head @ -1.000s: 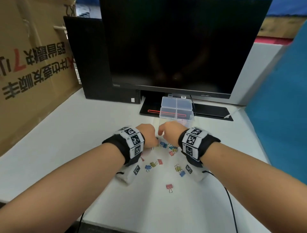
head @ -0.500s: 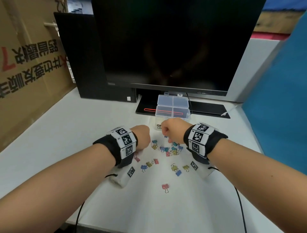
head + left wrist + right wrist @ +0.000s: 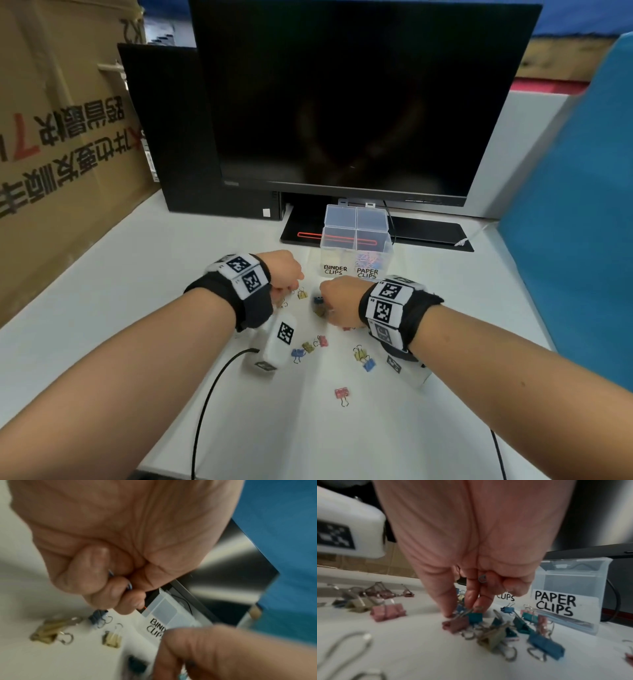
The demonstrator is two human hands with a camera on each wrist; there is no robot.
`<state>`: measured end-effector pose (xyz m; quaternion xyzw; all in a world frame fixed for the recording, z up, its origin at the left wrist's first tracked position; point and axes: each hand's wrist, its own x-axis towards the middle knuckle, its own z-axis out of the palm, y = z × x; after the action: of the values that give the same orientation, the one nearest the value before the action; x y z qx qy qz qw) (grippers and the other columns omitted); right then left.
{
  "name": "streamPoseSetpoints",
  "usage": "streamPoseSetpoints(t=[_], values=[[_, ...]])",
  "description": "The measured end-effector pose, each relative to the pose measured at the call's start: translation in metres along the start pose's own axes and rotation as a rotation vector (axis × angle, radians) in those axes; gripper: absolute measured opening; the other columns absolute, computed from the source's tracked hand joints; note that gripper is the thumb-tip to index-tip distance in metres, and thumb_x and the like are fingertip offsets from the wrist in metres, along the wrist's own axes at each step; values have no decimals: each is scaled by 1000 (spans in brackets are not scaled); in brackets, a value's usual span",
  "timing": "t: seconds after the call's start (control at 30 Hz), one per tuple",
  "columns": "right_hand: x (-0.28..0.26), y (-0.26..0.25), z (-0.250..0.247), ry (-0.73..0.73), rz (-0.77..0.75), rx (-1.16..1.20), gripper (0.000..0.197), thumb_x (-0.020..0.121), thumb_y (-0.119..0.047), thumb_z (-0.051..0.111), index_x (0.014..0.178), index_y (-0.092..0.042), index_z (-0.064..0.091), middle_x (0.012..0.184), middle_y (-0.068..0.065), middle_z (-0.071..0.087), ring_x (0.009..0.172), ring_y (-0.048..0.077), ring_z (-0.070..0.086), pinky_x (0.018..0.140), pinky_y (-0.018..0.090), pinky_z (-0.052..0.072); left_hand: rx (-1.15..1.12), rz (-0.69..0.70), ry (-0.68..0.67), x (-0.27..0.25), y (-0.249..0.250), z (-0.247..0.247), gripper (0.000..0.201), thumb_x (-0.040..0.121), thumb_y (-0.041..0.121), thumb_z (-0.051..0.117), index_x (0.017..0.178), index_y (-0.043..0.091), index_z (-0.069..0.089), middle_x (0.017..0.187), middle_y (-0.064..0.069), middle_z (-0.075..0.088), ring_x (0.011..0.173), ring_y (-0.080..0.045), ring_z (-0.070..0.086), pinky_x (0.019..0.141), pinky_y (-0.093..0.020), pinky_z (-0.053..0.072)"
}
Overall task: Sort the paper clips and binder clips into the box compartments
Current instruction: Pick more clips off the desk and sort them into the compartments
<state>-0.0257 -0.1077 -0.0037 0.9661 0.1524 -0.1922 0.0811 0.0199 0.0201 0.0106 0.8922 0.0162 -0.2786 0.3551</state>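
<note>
A clear compartment box stands under the monitor, labelled BINDER CLIPS on the left and PAPER CLIPS on the right. Coloured paper clips lie in the right compartment. Several small binder clips lie scattered on the white table in front of it. My left hand is a fist just above the table, and bits of a blue clip show between its curled fingers. My right hand reaches down into the pile. Its thumb and fingers pinch the wire handle of a binder clip.
A black monitor and its base stand right behind the box, with a computer tower to the left. A large cardboard box walls the left side and a blue partition the right. Black cables run off the front edge.
My right hand has dropped lower and back onto the pile of binder clips. My left hand stays fisted beside it. The head view has tilted, so the box labels now show.
</note>
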Motion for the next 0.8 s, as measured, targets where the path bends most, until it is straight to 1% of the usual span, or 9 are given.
streamPoseSetpoints(t=[0.07,0.13,0.17,0.23,0.33,0.47,0.53,0.63,0.8], values=[[1,-1,1,-21,14,-10,18,91,-11,54,104,0,59,98,12,64,85,25,58,54,25,39,362,104,62,-2,6,8,22,98,12,41,80,14,55,72,1,47,60,-10,44,51,-18,39],[1,0,3,-33,23,4,13,90,-10,55,96,-2,63,105,12,71,84,24,60,60,25,46,541,150,96,-8,12,18,28,100,12,37,110,4,62,92,-9,58,84,-21,56,73,-26,45],[1,0,4,-40,28,6,17,89,-11,57,99,-1,66,107,13,72,81,23,59,67,26,50,618,156,99,-8,15,24,34,101,13,35,122,-1,58,104,-13,59,99,-24,57,86,-28,45],[0,2,6,-58,37,5,25,89,-14,59,109,0,67,109,13,72,80,22,56,78,28,51,754,155,101,-6,18,34,35,100,14,39,127,-1,55,97,-12,58,103,-23,56,97,-29,44],[-4,6,10,-35,46,40,27,88,-15,59,110,-1,66,105,12,72,79,22,56,79,28,51,859,158,105,-1,24,44,30,95,14,50,120,1,60,94,-9,56,102,-25,63,95,-30,48],[-12,13,15,20,57,87,26,89,-18,59,109,-3,64,89,7,61,80,23,54,71,26,45,911,138,127,2,32,50,31,93,17,55,121,4,61,119,-9,66,111,-23,63,96,-29,48],[-14,16,15,10,56,63,27,89,-18,57,109,-2,64,88,8,56,80,23,52,71,27,44,934,123,105,2,34,50,30,93,19,56,119,4,61,100,-8,66,103,-22,63,96,-29,47],[-15,20,11,5,47,74,28,88,-16,56,110,-1,64,100,15,66,80,22,52,70,27,44,944,164,77,6,35,46,15,90,21,60,86,6,60,71,-3,49,88,-20,56,84,-25,48],[-16,19,11,94,-40,142,28,87,-21,59,108,-5,65,106,12,69,85,23,59,71,28,47,789,284,97,10,26,35,26,85,9,64,111,11,69,108,-5,61,87,-15,52,64,-22,43]])
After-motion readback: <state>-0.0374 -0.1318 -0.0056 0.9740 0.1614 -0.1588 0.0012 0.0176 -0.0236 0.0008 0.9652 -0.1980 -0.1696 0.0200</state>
